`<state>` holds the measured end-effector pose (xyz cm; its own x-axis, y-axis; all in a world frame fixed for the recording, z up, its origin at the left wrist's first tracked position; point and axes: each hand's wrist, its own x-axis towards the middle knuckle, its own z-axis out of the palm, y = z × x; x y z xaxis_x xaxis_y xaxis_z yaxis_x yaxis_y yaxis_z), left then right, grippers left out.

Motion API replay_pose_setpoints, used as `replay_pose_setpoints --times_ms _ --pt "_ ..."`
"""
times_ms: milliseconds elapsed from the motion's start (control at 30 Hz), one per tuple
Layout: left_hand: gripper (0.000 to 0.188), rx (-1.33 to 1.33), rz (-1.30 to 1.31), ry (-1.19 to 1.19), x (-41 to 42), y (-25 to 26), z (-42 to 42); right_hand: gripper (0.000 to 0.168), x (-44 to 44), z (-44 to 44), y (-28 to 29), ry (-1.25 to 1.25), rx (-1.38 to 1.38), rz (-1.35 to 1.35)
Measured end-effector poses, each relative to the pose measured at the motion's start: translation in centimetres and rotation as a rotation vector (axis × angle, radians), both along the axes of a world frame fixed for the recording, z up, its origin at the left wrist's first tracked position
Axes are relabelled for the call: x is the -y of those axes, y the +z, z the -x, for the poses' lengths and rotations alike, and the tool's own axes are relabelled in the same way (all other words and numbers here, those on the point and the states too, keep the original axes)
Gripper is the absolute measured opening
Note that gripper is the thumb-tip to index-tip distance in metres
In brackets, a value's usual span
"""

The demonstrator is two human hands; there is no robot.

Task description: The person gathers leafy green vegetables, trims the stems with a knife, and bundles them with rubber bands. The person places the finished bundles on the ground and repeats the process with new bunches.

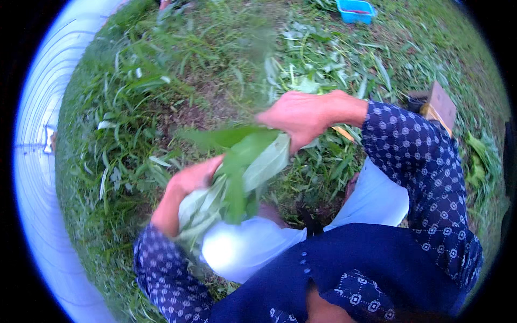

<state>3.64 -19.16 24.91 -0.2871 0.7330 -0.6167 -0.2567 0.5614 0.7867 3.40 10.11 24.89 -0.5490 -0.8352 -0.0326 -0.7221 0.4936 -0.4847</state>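
My left hand [196, 175] is closed around the stems and lower leaves of a bunch of broad-leaved greens [264, 161], held above my left knee. Pale undersides show on several leaves, and the bunch is partly blurred. Curled at the far end of the leaves is my right hand [303, 115]. Its fingertips are mostly hidden, so whether it grips a leaf is unclear. Beyond the right hand, a heap of cut greens [309, 82] lies on the grass. A yellow-orange strip [343, 134] shows just below my right wrist.
A turquoise plastic basket [355, 11] with something red inside stands at the far right. Near my right elbow are a cardboard piece [442, 107] and a dark container [417, 101]. More greens [478, 161] lie further right. A ribbed white sheet wall [38, 194] curves along the left.
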Motion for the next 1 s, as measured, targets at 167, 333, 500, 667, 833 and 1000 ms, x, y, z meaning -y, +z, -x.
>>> replay_pose_setpoints --times_ms 167,333,500,667,833,1000 --pt "0.111 -0.155 0.177 -0.067 -0.3 -0.3 -2.7 0.043 -0.6 0.0 0.0 0.102 -0.062 -0.003" --pt "0.109 -0.127 0.283 -0.063 0.4 1.7 -3.3 0.042 -0.5 0.9 1.1 0.158 -0.174 0.111" --pt "0.080 -0.124 0.268 0.089 -0.8 4.1 -5.8 0.044 0.4 0.5 0.9 0.168 -0.174 0.101" --pt "0.063 -0.119 0.214 0.143 -2.1 3.1 -4.3 0.062 -1.1 0.5 -2.3 0.110 -0.053 0.124" --pt "0.058 -0.228 0.360 0.060 -3.8 4.9 -2.0 0.080 -8.5 3.5 -8.2 -0.208 0.035 0.331" --pt "0.058 -0.259 0.532 0.131 -2.1 5.5 -0.3 0.033 -28.8 5.8 -23.2 -1.382 0.127 -0.035"
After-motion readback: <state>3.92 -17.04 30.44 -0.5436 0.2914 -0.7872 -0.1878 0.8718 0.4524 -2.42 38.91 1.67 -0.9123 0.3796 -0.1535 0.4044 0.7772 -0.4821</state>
